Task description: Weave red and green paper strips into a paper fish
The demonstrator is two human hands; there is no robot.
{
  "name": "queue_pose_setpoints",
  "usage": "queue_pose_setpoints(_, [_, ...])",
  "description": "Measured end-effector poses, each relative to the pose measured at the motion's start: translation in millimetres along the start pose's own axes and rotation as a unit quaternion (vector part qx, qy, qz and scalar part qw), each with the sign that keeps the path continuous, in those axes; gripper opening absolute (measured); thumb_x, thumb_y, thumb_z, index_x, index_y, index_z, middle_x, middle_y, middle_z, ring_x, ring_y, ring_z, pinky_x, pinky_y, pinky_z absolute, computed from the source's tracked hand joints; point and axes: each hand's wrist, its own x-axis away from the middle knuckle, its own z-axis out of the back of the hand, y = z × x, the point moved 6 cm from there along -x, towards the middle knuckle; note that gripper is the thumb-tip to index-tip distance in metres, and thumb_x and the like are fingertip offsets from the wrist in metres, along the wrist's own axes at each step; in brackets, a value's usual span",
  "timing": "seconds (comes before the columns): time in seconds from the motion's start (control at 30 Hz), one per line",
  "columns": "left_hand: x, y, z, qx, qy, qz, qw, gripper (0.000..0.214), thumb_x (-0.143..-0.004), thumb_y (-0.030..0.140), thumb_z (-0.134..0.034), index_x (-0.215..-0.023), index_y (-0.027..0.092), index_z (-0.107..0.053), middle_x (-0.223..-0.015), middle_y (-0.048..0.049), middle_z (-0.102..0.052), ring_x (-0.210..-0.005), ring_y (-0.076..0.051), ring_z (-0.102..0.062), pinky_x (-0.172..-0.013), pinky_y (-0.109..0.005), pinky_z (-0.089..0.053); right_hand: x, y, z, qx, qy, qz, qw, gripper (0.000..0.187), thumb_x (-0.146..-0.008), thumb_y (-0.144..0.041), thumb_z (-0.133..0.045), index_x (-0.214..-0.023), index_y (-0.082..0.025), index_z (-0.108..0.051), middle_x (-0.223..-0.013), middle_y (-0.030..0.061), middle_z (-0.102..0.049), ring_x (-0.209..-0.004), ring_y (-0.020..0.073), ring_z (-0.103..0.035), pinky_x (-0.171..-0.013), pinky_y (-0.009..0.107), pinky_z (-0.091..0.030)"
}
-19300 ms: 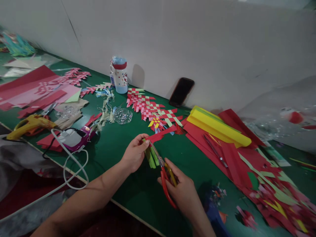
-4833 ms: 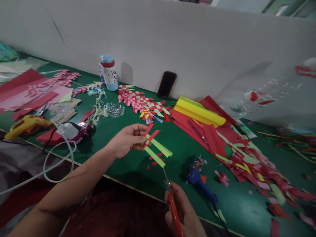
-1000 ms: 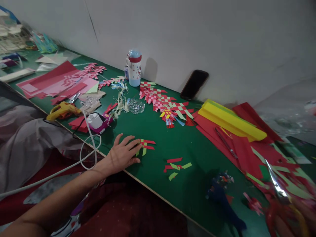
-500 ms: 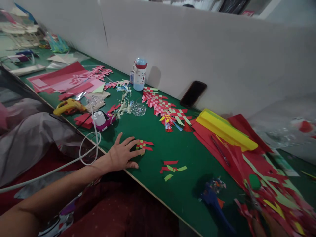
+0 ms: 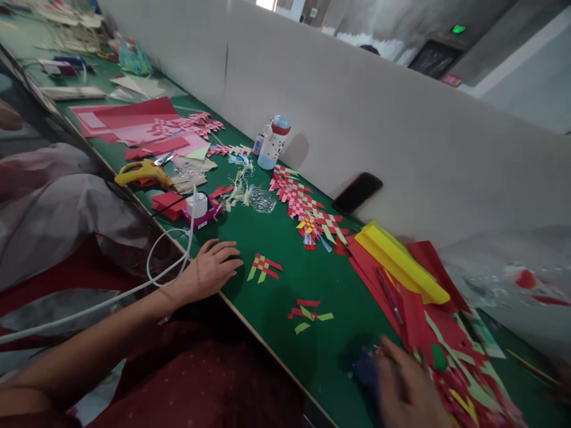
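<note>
My left hand (image 5: 209, 271) lies flat on the green table (image 5: 276, 238) near its front edge, fingers spread and holding nothing. A small woven red-and-green paper piece (image 5: 264, 267) lies just right of its fingertips, not touched. My right hand (image 5: 408, 392) is at the bottom, smeared by motion, beside a blue glue gun (image 5: 366, 370). Its fingers cannot be made out. Cut red and green strip scraps (image 5: 308, 311) lie between the two hands.
Yellow folded paper (image 5: 401, 261) rests on red sheets (image 5: 423, 297) with scrap strips at right. A phone (image 5: 357, 193) leans on the white wall. Also here: a bottle (image 5: 273, 142), woven pieces (image 5: 303, 202), a yellow glue gun (image 5: 143, 173), and a white charger (image 5: 197, 205) with its cable.
My left hand has drawn back off the woven piece, which stays on the table. My right hand has come into view at the bottom beside the blue glue gun. The view has swung.
</note>
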Motion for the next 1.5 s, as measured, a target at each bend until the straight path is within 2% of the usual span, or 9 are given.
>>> queue_pose_setpoints(0.13, [11,-1,-2.2,0.025,0.051,0.006,0.998,0.024,-0.089,0.013,-0.051,-0.104,0.021,-0.067,-0.11,-0.0067,-0.066,-0.115,-0.023,-0.057,-0.101,-0.044,-0.04,-1,-83,-98,-0.013,-0.108,0.086,0.99,0.064,-0.091,-0.054,-0.039,-0.141,-0.014,-0.041,-0.149,0.0163,-0.038,-0.141,0.0323,-0.027,-0.109,0.054,-0.032])
queue_pose_setpoints(0.3, [15,-3,-4.7,0.053,0.102,0.012,0.993,0.022,-0.087,0.012,-0.052,-0.101,0.02,-0.068,-0.107,-0.007,-0.068,-0.11,-0.021,-0.059,-0.095,-0.039,-0.046,4,-107,-148,0.027,-0.122,0.086,0.988,0.077,-0.09,-0.06,-0.038,-0.146,-0.007,-0.031,-0.152,0.022,-0.03,-0.144,0.0369,-0.016,-0.112,0.061,-0.02])
queue_pose_setpoints(0.4, [16,-5,-6.6,0.064,0.105,0.018,0.992,0.021,-0.088,0.013,-0.053,-0.101,0.02,-0.067,-0.106,-0.007,-0.068,-0.11,-0.022,-0.059,-0.094,-0.039,-0.048,11,-120,-150,0.015,-0.142,0.124,0.982,0.077,-0.088,-0.058,-0.045,-0.147,-0.012,-0.029,-0.153,0.019,-0.031,-0.144,0.0346,-0.019,-0.112,0.059,-0.023])
queue_pose_setpoints(0.53, [18,-6,-8.5,0.076,0.105,0.016,0.991,0.02,-0.09,0.014,-0.052,-0.103,0.02,-0.066,-0.108,-0.0066,-0.069,-0.111,-0.022,-0.059,-0.095,-0.039,-0.047,4,-115,-127,0.011,-0.149,0.105,0.983,0.073,-0.086,-0.053,-0.053,-0.146,-0.016,-0.033,-0.149,0.0168,-0.038,-0.139,0.0319,-0.03,-0.109,0.053,-0.032])
queue_pose_setpoints(0.7, [17,-6,-8.2,0.083,0.092,0.022,0.992,0.022,-0.089,0.014,-0.051,-0.103,0.022,-0.067,-0.107,-0.0063,-0.069,-0.11,-0.022,-0.059,-0.094,-0.039,-0.047,-11,-103,-106,0.059,-0.254,0.167,0.951,0.062,-0.082,-0.036,-0.061,-0.141,-0.031,-0.043,-0.151,0.007,-0.037,-0.135,0.0287,-0.035,-0.107,0.05,-0.036])
queue_pose_setpoints(0.93, [3,1,-1.6,0.107,0.061,0.01,0.992,0.022,-0.09,0.013,-0.049,-0.101,0.022,-0.067,-0.103,-0.0048,-0.07,-0.102,-0.019,-0.062,-0.088,-0.037,-0.044,-39,-116,-119,0.021,-0.357,0.222,0.907,0.043,-0.086,-0.03,-0.056,-0.128,-0.031,-0.059,-0.137,0.0075,-0.053,-0.125,0.0242,-0.049,-0.104,0.044,-0.041])
queue_pose_setpoints(1.13, [-2,10,-3.4,0.13,0.061,-0.011,0.99,0.021,-0.091,0.01,-0.048,-0.099,0.02,-0.065,-0.1,-0.0043,-0.07,-0.096,-0.018,-0.062,-0.087,-0.035,-0.044,-44,-132,-122,0.004,-0.309,0.259,0.915,0.022,-0.091,-0.029,-0.05,-0.1,-0.025,-0.069,-0.102,0.0062,-0.065,-0.095,0.0174,-0.063,-0.082,0.029,-0.052])
queue_pose_setpoints(1.3, [0,17,-9.2,0.143,0.032,-0.023,0.989,0.02,-0.092,0.012,-0.05,-0.102,0.02,-0.065,-0.099,-0.0036,-0.069,-0.095,-0.018,-0.062,-0.088,-0.036,-0.045,-35,-132,-125,0.011,-0.261,0.246,0.933,0.024,-0.095,-0.022,-0.042,-0.09,-0.024,-0.065,-0.09,0.0047,-0.064,-0.087,0.0162,-0.061,-0.078,0.027,-0.049])
queue_pose_setpoints(1.5, [0,21,-7.3,0.129,0.054,-0.03,0.99,0.021,-0.092,0.01,-0.049,-0.103,0.02,-0.064,-0.099,-0.0044,-0.069,-0.093,-0.018,-0.061,-0.086,-0.035,-0.045,-17,-125,-136,0.04,-0.166,0.229,0.958,0.022,-0.092,-0.014,-0.041,-0.085,-0.021,-0.06,-0.081,0.0048,-0.058,-0.078,0.0178,-0.055,-0.072,0.028,-0.043])
